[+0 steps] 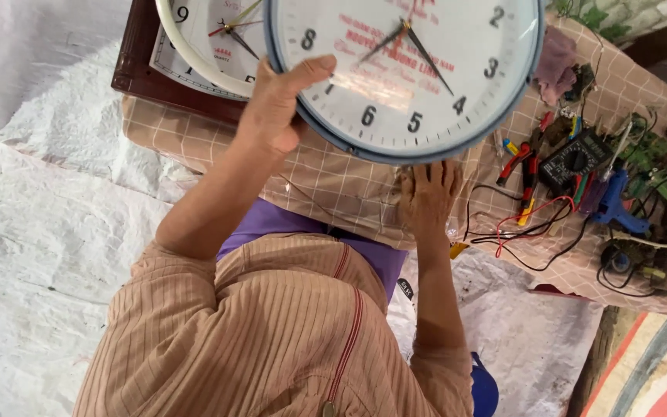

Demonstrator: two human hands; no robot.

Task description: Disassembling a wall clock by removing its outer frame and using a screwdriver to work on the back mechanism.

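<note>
A low table under a pink checked cloth [333, 174] carries a black multimeter [575, 161], red-handled pliers [516, 162], tangled wires [530, 232] and green circuit boards [654, 166].

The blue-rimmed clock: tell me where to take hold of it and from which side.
Grip the blue-rimmed clock at its rim, from the edge opposite the left hand, which already clamps one side, thumb over the glass. The round, wide, tilted face probably needs two opposed holds. The right hand lies flat on the table just beneath.

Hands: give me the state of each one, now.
Left hand: closed on the rim of the round wall clock, holding it up.
Right hand: open, flat on the checked tablecloth, holding nothing.
</note>
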